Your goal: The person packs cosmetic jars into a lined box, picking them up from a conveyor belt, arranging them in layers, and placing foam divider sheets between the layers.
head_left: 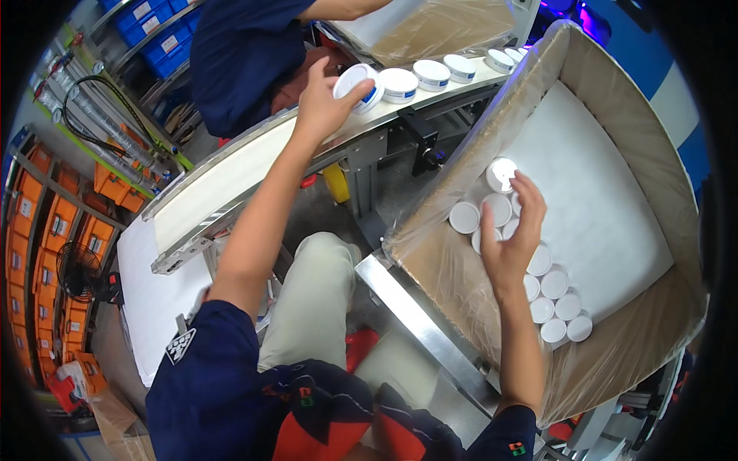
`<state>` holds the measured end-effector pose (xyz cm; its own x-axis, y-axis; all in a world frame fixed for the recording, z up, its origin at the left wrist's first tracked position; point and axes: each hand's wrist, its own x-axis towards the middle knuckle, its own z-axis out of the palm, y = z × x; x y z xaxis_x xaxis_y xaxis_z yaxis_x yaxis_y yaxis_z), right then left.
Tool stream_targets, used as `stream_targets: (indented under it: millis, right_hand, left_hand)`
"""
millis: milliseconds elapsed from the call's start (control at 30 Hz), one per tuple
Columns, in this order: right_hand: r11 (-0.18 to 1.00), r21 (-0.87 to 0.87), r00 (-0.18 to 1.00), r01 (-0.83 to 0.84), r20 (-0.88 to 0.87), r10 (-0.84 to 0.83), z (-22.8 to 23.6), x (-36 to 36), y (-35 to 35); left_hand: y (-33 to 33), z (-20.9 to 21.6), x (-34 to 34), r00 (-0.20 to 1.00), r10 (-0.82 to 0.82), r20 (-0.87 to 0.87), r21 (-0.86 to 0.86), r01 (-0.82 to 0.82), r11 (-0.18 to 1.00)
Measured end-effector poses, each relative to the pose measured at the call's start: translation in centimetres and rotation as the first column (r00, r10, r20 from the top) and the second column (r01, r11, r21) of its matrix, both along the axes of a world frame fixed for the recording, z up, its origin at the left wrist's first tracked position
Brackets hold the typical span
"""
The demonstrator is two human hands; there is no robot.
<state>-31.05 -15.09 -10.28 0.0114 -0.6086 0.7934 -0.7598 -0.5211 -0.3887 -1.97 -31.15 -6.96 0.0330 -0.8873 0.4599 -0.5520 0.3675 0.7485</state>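
My left hand [327, 100] grips a round white lidded tub [358, 86] with a blue label, tilted at the near end of a row of similar tubs on the conveyor belt. Inside the plastic-lined carton, my right hand [515, 242] is over a cluster of white tubs, its thumb and fingers spread apart. A fingertip is close to one bright-lidded tub [501, 174]; whether it touches is unclear. Beneath the hand, other tubs are partly hidden. More white lids [554, 284] stand packed together toward the carton's near side.
A curved conveyor belt [223, 180] runs from the left up to the far right, carrying several tubs [432, 74]. The carton's tall wall [461, 146] rises beside it. Across the belt are another person's dark sleeve [242, 54] and a second lined carton [438, 34]. Orange bins [50, 269] line the left.
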Motion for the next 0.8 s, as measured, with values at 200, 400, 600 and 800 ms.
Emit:
stream_targets:
  millis: [200, 400, 600, 800]
  right_hand:
    - [0.919, -0.019, 0.896, -0.394, 0.216, 0.389, 4.7, 7.9, 4.8]
    - [0.853, -0.013, 0.824, -0.522, 0.25, 0.508, 4.7, 8.2, 5.8]
    - [0.82, 0.041, 0.797, -0.571, 0.266, 0.542, 5.1, 6.9, 7.1]
    - [0.825, 0.021, 0.806, -0.565, 0.229, 0.546, 5.3, 6.4, 7.3]
  left_hand:
    - [17.4, 1.7, -3.7, 0.018, -0.226, -0.974, -0.121, 0.803, 0.584]
    - [22.6, 1.3, -3.1, 0.132, -0.216, -0.967, -0.045, 0.751, 0.659]
    - [23.9, 1.2, -4.1, 0.097, -0.212, -0.972, -0.064, 0.763, 0.643]
    - [24.2, 1.2, -4.7, 0.09, -0.237, -0.967, -0.083, 0.771, 0.632]
